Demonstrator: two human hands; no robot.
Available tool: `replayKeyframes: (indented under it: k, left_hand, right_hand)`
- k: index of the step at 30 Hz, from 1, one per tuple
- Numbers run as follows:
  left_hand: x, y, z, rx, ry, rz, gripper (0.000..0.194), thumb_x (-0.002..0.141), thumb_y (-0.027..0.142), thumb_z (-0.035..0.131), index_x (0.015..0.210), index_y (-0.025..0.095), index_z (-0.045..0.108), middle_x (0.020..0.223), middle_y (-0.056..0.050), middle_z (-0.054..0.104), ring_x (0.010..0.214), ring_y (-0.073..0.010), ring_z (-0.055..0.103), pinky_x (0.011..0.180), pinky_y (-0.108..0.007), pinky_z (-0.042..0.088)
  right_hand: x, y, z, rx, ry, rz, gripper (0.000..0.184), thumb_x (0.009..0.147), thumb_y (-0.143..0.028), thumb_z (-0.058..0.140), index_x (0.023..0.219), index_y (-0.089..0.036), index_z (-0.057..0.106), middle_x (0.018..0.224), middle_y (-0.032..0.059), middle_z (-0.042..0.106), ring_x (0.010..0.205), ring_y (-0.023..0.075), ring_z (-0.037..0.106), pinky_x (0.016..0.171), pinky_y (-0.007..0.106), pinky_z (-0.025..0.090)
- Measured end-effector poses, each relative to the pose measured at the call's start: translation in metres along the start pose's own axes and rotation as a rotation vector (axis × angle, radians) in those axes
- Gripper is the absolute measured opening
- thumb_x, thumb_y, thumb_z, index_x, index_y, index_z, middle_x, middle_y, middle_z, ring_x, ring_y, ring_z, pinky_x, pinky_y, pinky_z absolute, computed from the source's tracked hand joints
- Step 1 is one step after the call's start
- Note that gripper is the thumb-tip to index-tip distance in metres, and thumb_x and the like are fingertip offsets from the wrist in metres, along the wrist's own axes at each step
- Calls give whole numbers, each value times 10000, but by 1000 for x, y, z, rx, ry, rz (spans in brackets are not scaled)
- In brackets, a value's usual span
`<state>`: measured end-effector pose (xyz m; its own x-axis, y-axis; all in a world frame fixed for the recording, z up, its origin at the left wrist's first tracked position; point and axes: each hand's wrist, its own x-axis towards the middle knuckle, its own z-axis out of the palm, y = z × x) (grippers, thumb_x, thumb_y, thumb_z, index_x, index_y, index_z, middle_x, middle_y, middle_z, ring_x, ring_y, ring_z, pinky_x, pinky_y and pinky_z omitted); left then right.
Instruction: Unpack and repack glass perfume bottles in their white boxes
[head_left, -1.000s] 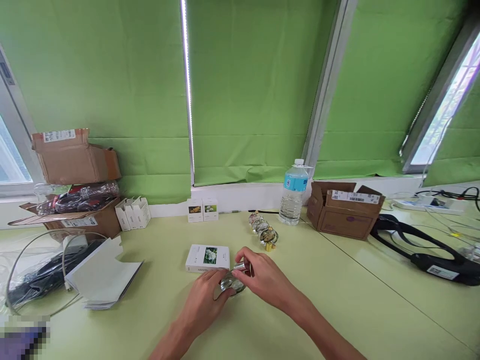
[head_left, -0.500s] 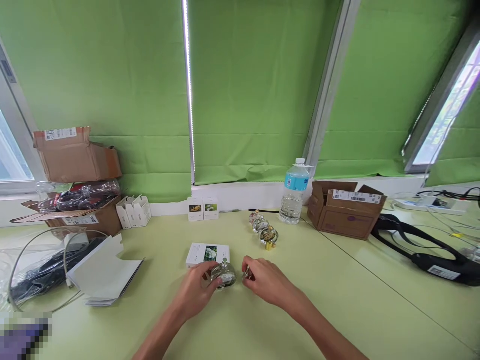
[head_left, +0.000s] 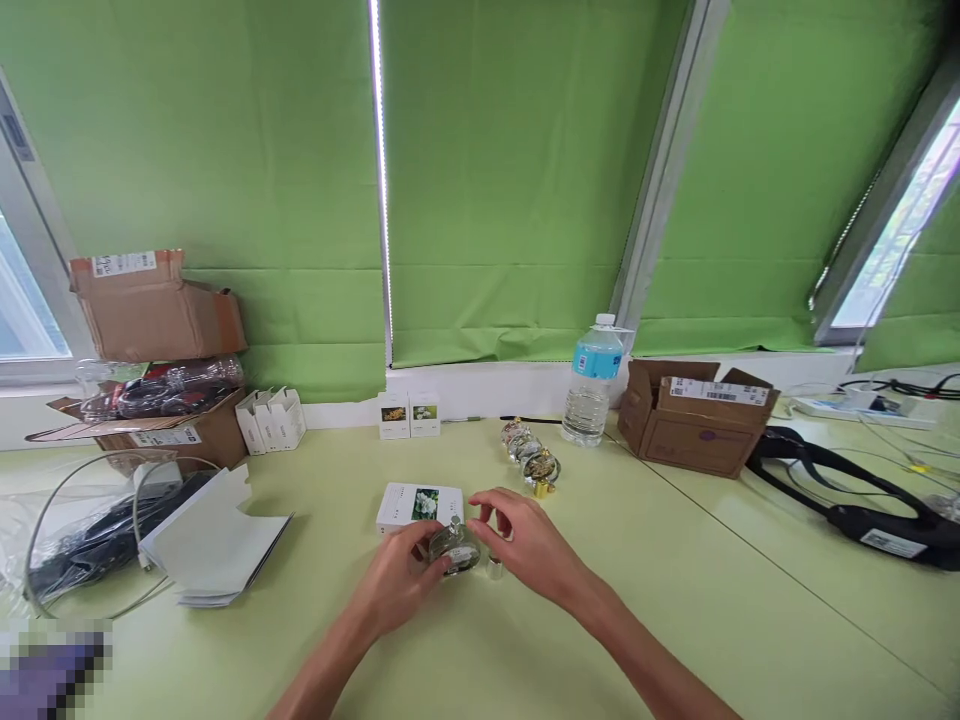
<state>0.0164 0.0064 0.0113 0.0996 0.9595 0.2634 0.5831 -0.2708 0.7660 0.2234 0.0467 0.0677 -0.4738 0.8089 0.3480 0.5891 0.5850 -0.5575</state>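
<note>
My left hand is closed on a rounded clear glass perfume bottle, held low over the table and slightly tilted. Its silvery spray top is bare. To the right, my right hand hovers beside the spray top, thumb and forefinger parted and holding nothing. Just below those fingers a small silvery cap stands on the table. Behind my left hand lies a white box with a white-flower picture.
Several glass bottles lie in a row behind my right hand. A water bottle, an open carton and a black headset stand farther right. Small white boxes are at the back; folded white card and cables lie left.
My right hand has let go of the cap, which now stands on the table, and has moved up and left toward the spray top. The left hand still holds the bottle.
</note>
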Motion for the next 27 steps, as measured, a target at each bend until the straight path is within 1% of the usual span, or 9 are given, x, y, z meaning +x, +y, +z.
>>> replayKeyframes:
  k: [3,5,7,10,15,22,27]
  left_hand:
    - [0,5,-1,-9,-9,17,277,843,321,556,1103,260,629,947,-3,681,798,-157,573,762,-263,457]
    - [0,8,-2,-5,-24,31,261,851,305,537,1090,262,632,909,4,676,776,-152,563,743,-256,454]
    - [0,11,-4,2,-34,40,255,854,298,527,1082,256,634,890,2,670,771,-154,556,732,-253,451]
    - [0,14,-6,14,-40,32,277,848,292,529,1104,252,628,893,-2,667,774,-157,555,732,-255,450]
    - [-1,18,-7,27,-42,27,272,850,295,526,1095,256,637,897,0,668,786,-161,557,739,-256,448]
    - [-1,15,-5,33,-49,45,266,860,301,516,1096,255,631,869,4,652,769,-157,538,721,-251,433]
    - [-1,14,-6,23,-55,43,259,864,289,515,1093,256,630,868,7,652,772,-155,542,725,-251,430]
  right_hand:
    - [1,-11,14,45,49,-46,306,876,-391,564,1133,-236,622,888,14,634,705,152,547,670,269,432]
    - [1,-14,21,49,65,-53,265,876,-377,571,1089,-238,644,864,11,620,711,153,548,675,270,434]
    - [3,-14,26,58,79,-57,201,886,-356,564,1005,-231,668,838,10,608,702,150,547,667,268,432]
    - [6,-11,28,82,97,-64,166,901,-327,546,917,-218,671,825,13,601,697,146,546,652,261,429]
    - [7,-9,30,85,70,-50,166,888,-330,568,970,-220,663,846,16,618,703,151,552,661,269,430]
    - [8,-8,33,139,60,-76,156,911,-287,536,922,-207,670,843,15,607,681,133,533,627,250,419]
    - [8,-7,32,156,48,-114,164,928,-272,509,936,-203,657,884,22,607,740,139,550,668,254,429]
